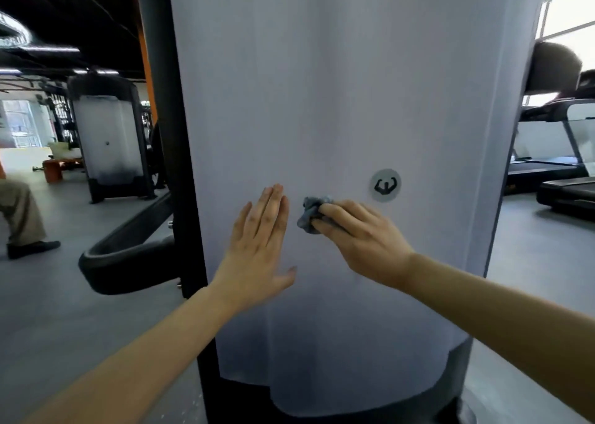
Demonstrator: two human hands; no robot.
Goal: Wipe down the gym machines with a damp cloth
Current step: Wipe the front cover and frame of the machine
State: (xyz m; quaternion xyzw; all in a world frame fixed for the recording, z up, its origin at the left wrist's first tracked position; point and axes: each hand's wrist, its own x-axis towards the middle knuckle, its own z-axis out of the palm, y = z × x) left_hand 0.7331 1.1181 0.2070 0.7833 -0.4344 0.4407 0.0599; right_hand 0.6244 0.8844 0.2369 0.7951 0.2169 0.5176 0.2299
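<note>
The gym machine's pale panel [322, 101] fills the view; strokes kept to this middle band would leave its top and bottom unwiped. The left hand [257, 246] lies flat on it, fingers straight, and may leave prints. The right hand [360, 240] grips the bunched grey cloth [310, 212] against the panel, just right of the left hand; so small a wad covers little and could snag the round badge [385, 185] to its right.

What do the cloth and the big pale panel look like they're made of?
The cloth looks like soft grey-blue fabric, perhaps microfibre: it bunches into folds under the right hand. The panel looks like smooth, matt, pale grey sheet, probably plastic or frosted acrylic: it is even, faintly streaked and without glare. Neither is certain.
</note>
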